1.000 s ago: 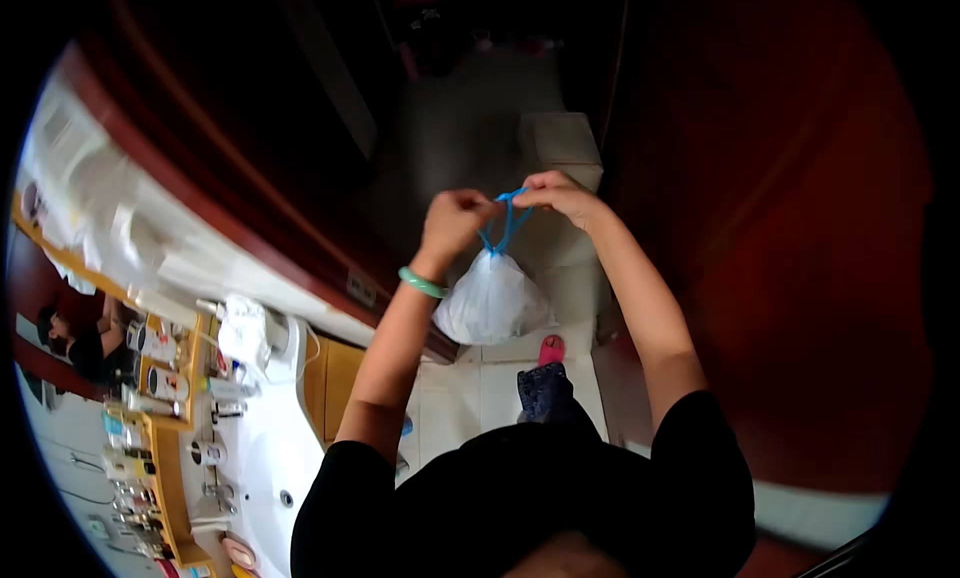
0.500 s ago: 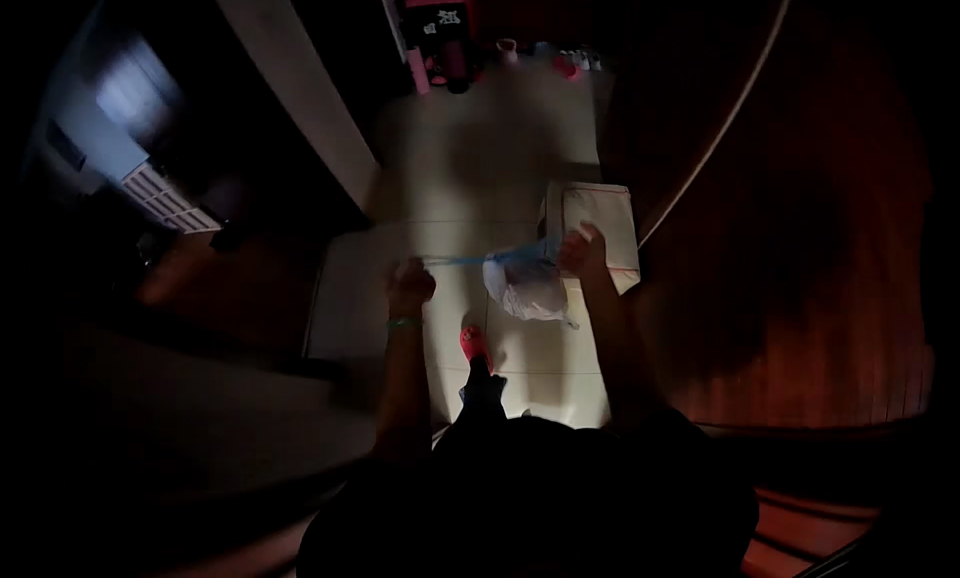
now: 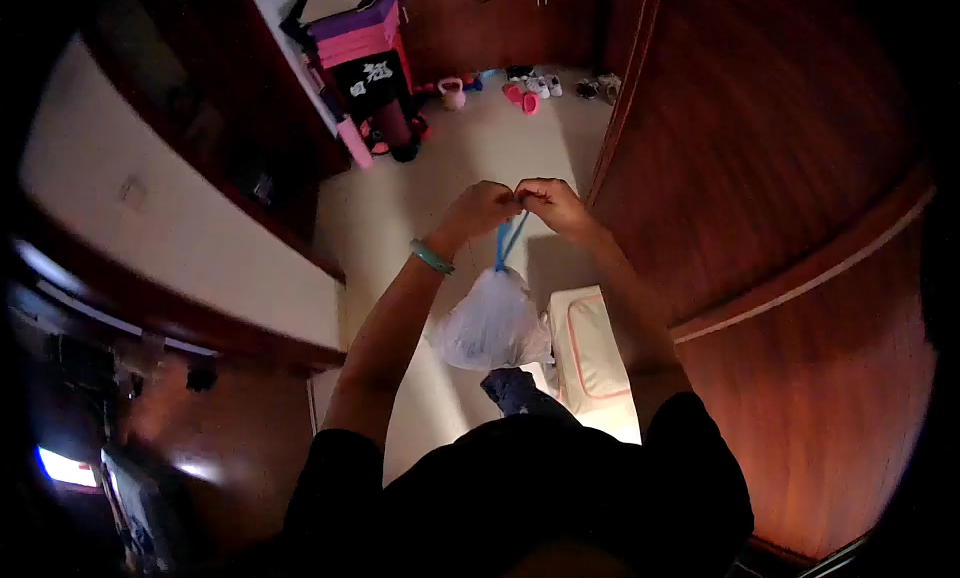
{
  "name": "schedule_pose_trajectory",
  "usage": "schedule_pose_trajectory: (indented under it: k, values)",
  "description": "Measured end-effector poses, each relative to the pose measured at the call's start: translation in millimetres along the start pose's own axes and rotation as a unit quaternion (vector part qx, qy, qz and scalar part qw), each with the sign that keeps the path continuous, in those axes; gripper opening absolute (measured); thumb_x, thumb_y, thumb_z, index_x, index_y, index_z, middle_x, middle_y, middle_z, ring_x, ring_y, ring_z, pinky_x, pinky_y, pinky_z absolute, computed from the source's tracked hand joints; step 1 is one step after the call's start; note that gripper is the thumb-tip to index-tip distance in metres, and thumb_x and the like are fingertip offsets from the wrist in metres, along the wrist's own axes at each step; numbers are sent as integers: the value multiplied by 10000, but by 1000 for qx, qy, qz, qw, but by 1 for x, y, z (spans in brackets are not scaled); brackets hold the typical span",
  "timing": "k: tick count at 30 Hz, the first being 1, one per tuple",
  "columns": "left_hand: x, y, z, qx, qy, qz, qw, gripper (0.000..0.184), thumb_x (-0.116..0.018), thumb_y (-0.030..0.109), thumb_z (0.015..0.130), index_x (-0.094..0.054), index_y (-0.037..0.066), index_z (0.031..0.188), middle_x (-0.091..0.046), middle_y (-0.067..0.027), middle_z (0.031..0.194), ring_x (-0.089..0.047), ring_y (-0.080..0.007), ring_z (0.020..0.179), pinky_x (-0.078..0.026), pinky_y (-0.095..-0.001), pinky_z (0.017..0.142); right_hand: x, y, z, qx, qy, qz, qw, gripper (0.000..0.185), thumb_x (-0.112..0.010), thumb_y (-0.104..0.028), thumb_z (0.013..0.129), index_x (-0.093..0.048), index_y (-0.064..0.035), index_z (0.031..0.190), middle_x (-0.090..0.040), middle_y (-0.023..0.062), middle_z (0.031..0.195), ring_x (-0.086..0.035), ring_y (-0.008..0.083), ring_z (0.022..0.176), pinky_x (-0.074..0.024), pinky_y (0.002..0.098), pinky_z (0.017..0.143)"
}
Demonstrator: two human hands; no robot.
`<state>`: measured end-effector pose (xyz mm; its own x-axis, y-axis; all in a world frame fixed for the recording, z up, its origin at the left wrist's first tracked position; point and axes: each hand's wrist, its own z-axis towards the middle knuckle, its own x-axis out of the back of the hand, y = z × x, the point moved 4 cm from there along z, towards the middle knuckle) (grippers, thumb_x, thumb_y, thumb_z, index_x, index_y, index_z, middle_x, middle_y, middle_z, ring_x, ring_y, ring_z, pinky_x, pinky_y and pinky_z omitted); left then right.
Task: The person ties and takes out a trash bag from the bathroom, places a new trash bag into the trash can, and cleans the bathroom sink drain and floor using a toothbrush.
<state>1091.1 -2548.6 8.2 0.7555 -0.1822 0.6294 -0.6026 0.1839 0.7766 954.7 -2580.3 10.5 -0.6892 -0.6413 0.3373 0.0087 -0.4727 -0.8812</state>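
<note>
A whitish plastic bag [image 3: 490, 321], full and rounded, hangs in front of my body. Its blue drawstring [image 3: 506, 248] rises from the gathered neck to my two hands, which meet above it. My left hand [image 3: 486, 208], with a green bangle [image 3: 431, 257] on the wrist, is closed on the string. Beside it, almost touching, my right hand [image 3: 553, 204] pinches the string as well. The fingertips hide where the string ends.
A beige box-shaped bag [image 3: 590, 348] stands on the floor right of the plastic bag. Pink shoes [image 3: 522, 99], a kettlebell [image 3: 452, 94] and a pink roll [image 3: 354, 142] lie farther ahead. Dark red wood panels [image 3: 780, 128] rise on the right.
The washbasin of the earliest frame is out of view, and the hallway is brighter. My hands, apart with the string stretched half a second ago, are together now. The bag hangs lower below them.
</note>
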Motion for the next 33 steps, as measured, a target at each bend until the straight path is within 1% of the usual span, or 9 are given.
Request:
schedule_pose_trajectory:
  k: [5, 7, 9, 13, 15, 20, 24, 28, 33]
  values:
    - [107, -62, 146, -27, -89, -29, 995, 296, -524, 264, 796, -641, 38, 643, -591, -91, 596, -566, -180, 570, -433, -334, 560, 57, 100, 164, -21, 23, 172, 985, 295, -540, 6, 808, -501, -44, 1096, -585, 52, 763, -530, 113, 685, -425, 253, 659]
    - [124, -96, 211, -32, -96, -65, 993, 272, -536, 267, 779, -650, 59, 646, -608, -108, 628, -584, -222, 586, -433, -359, 552, 84, 129, 210, 0, 9, -52, 999, 348, -544, 7, 822, -474, -56, 1157, -610, 74, 850, -566, 134, 719, -439, 234, 700]
    - [129, -112, 274, -170, -73, 271, 945, 222, -537, 193, 789, -645, 13, 715, -563, -100, 598, -536, -174, 576, -416, -322, 563, 103, 164, 241, -114, -37, 300, 946, 377, -562, 21, 784, -518, -48, 1152, -605, 57, 968, -551, 125, 897, -449, 272, 793]
    - [159, -180, 389, -184, 41, 332, 924, 264, -538, 237, 790, -642, 3, 723, -567, -119, 607, -564, -194, 592, -427, -337, 552, 172, 234, 327, -143, -64, -73, 985, 250, -583, -153, 859, -578, -7, 1060, -618, 94, 934, -556, 145, 903, -449, 292, 789]
    - [183, -211, 449, 83, 0, 85, 993, 261, -553, 264, 783, -663, 54, 676, -634, -155, 757, -605, -304, 684, -465, -395, 649, 203, 264, 379, -218, -96, -105, 965, 287, -536, -257, 889, -590, -8, 1022, -616, 97, 931, -553, 167, 858, -437, 309, 780]
    - [154, -266, 645, -64, -95, -72, 991, 373, -570, 101, 777, -407, 59, 1109, -631, -146, 730, -613, -307, 702, -465, -377, 685, 323, 406, 451, -307, -88, -148, 936, 396, -422, -362, 919, -608, -14, 897, -614, 67, 830, -536, 179, 781, -434, 353, 734]
    - [149, -246, 794, -193, -34, -35, 980, 425, -627, 101, 740, -442, 33, 1116, -614, -150, 938, -603, -264, 815, -468, -344, 697, 443, 503, 463, -167, 53, -145, 974, 304, -447, -278, 908, -620, -36, 845, -588, 30, 760, -507, 140, 677, -433, 304, 638]
    - [139, -257, 964, -283, -7, -138, 949, 421, -661, 146, 735, -491, 32, 1103, -556, -116, 1079, -572, -206, 849, -467, -300, 679, 577, 505, 477, -253, 182, -158, 937, 269, -459, -249, 906, -628, -51, 835, -565, -3, 721, -464, 82, 625, -405, 248, 562]
    - [140, -359, 1156, 74, -29, -399, 913, 325, -580, 160, 800, -539, 88, 1114, -581, -18, 906, -555, -109, 738, -462, -245, 647, 768, 581, 484, -350, 369, 5, 861, 295, -552, -303, 849, -655, -31, 802, -548, 19, 633, -491, 80, 590, -420, 242, 549]
